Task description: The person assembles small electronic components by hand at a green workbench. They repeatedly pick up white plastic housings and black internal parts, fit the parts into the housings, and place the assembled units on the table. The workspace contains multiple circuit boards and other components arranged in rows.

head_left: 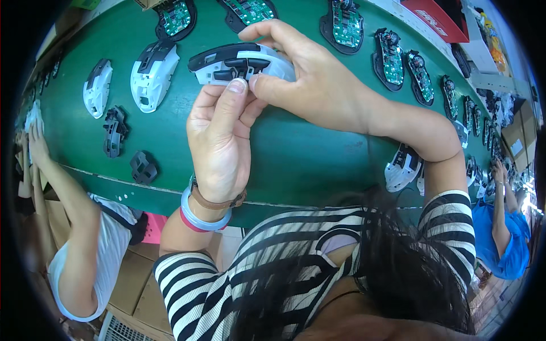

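Observation:
Both hands hold a white and black computer mouse shell [280, 69] above the green bench, its side turned toward me. My right hand [321, 77] grips the shell's right end, with the fingers over the top and the thumb low on the side. The thumb of my left hand [216, 133] presses at the lower edge of a black side-button piece [243, 66] on the shell. My left fingers curl beneath, partly hidden. Left of my hands, two similar shells, a larger one [154, 77] and a smaller-looking one [98, 90], lie on the bench.
Two black plastic parts [115, 132] [144, 167] lie near the front edge of the green bench [318, 165]. Several mouse bases with green circuit boards [390, 61] line its far side. Another white shell [402, 168] lies by my right elbow. Co-workers' arms [65, 190] [500, 219] show on both sides.

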